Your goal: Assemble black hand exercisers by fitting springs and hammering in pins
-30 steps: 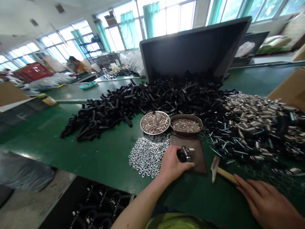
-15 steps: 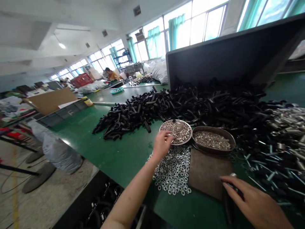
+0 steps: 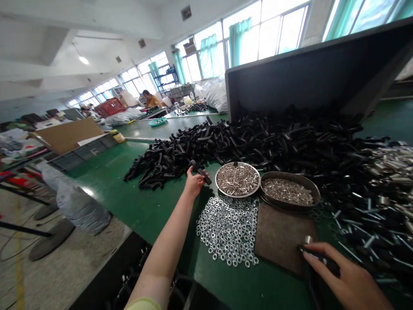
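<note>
My left hand is closed on a black plastic handle at the near edge of a big pile of black handles. Low on the right, my right hand grips a black curved handle with a silver metal ferrule at its upper end, over the corner of a brown square plate. Between the hands lie many silver nuts, spread flat. Behind them stands a round dish of small metal pins, beside an oval tin of small metal parts.
A large grey bin lies tipped behind the pile. To the right are metal sleeves and dark parts with silver bolts. The green table ends at the left above a crate of black parts. A person sits farther back.
My left hand has moved left and away from the dish of pins to the pile's edge, and now has a black handle in it. My right hand has shifted only slightly.
</note>
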A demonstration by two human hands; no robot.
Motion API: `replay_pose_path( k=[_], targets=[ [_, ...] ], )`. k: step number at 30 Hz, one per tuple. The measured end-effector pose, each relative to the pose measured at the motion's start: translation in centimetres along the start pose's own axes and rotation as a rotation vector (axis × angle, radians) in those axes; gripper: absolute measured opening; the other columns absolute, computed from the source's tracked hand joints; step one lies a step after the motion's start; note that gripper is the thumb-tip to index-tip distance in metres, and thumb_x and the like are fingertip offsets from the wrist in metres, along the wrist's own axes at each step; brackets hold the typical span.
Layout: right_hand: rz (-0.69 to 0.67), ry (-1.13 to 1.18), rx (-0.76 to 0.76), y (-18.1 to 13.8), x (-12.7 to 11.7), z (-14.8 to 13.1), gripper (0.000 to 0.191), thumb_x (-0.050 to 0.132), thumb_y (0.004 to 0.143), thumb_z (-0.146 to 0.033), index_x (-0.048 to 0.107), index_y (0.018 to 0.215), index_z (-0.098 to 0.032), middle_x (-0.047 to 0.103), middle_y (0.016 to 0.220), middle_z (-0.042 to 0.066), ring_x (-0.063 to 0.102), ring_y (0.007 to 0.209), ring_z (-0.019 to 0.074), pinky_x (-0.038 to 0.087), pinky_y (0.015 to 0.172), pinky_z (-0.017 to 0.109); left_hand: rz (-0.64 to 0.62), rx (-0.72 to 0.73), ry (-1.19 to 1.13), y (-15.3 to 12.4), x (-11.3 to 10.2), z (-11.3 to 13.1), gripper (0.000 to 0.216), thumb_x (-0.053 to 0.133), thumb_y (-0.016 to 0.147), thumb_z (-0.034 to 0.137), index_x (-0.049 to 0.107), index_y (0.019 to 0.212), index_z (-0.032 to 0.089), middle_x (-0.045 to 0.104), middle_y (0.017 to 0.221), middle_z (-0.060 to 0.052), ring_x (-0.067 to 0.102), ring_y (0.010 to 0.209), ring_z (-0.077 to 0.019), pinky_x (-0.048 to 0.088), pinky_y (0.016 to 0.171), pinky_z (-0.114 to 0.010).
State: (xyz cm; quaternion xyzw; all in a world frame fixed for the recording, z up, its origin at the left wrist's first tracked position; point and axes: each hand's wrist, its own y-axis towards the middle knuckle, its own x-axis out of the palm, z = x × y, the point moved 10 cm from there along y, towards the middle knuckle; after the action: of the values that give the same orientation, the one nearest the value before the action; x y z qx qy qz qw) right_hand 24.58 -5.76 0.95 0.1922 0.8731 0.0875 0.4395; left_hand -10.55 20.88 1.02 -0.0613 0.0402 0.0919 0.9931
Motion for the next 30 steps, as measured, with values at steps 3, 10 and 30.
replay_pose_path(
  k=[3,10,30],
  targets=[
    [-0.113,0.221,0.117,-0.1,0.4,-0.8,0.031,0.054,0.079,-0.051,0.07,0.085,-0.025,0.071,0.073,0.001,0.063,0.05,0.0171,0.051,0.044,0.024,-0.249,-0.069,-0.298,-6.8,2.7,-0.5,0.056,0.051,0.065,0.003,0.043,0.118,0.022,0.06,0.084,-0.001,0.06,0.07,-0.01,0.05,0.063,-0.023],
    [-0.015,0.465,0.193,-1.6,-1.0,-6.7,0.03,0.049,0.087,-0.043,0.068,0.084,-0.02,0.066,0.064,0.002,0.06,0.054,0.0158,0.046,0.047,0.023,-0.733,-0.385,-0.521,-24.8,10.8,-3.7,0.048,0.076,0.064,0.024,0.047,0.102,0.019,0.036,0.056,0.011,0.025,0.039,0.0,0.017,0.035,-0.012],
    [-0.028,0.218,-0.348,-2.9,-3.7,-10.6,0.018,0.049,0.088,-0.028,0.057,0.102,-0.021,0.067,0.086,0.006,0.064,0.077,0.0183,0.049,0.068,0.029,-0.812,-0.42,-0.285,-29.1,13.8,-3.8,0.07,0.076,0.061,0.033,0.043,0.121,0.02,0.055,0.073,0.004,0.046,0.045,-0.0058,0.04,0.039,-0.018]
  ],
)
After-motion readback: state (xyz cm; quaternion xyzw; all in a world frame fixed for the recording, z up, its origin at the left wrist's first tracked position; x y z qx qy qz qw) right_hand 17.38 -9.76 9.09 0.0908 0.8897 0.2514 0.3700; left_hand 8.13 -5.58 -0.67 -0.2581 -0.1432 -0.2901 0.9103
